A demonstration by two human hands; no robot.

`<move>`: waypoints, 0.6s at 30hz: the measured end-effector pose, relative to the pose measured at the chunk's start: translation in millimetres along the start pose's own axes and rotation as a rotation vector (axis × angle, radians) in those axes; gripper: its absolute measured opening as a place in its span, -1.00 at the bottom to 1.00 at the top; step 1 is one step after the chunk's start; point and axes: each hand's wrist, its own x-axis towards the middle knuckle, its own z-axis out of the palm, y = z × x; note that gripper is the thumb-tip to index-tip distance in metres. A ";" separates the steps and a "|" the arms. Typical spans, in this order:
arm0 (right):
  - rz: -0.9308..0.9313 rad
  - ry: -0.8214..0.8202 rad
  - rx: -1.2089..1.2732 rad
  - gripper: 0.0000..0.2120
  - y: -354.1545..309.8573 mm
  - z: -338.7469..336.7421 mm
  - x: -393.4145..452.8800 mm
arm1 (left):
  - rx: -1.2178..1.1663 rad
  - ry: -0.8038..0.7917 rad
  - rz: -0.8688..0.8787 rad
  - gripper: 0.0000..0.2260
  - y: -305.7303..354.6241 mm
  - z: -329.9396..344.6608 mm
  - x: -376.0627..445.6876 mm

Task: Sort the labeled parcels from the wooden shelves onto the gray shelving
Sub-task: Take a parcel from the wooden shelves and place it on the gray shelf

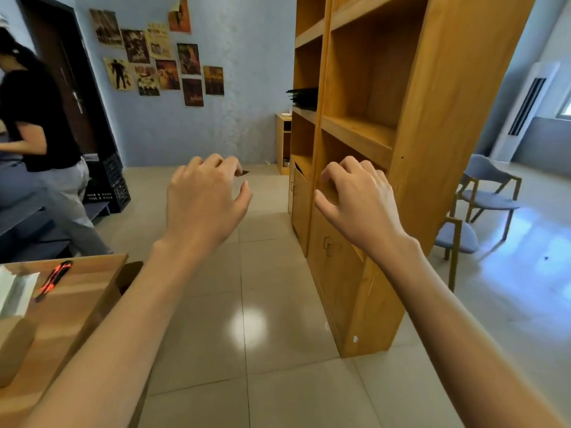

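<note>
Both arms stretched forward over the tiled floor (278,304). Left hand (204,199) with fingers loosely curled, holding nothing; right hand (355,196) likewise, fingers narrow and hooked, in front of the wooden shelves (401,118) on the right. No parcel visible in the near compartments; dark flat items (304,97) in a far one. Near left, a table (80,291) with an orange-black utility knife (54,279). Far wall posters (160,57), writing unreadable.

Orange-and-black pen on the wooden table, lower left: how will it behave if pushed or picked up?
The pen looks slim and rigid, so probably light and easy to pinch. Its long, rounded shape may roll if nudged sideways. It lies flat on the wooden table, apart from both hands.
</note>
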 end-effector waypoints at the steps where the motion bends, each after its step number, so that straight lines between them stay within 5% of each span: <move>1: 0.003 -0.007 -0.011 -0.67 -1.9 17.0 16.9 | -0.010 0.003 0.004 -0.77 -12.8 19.5 11.3; 18: 0.254 -0.030 -0.224 -0.67 42.8 203.3 262.0 | -0.271 -0.055 0.246 -0.83 -104.3 320.4 214.5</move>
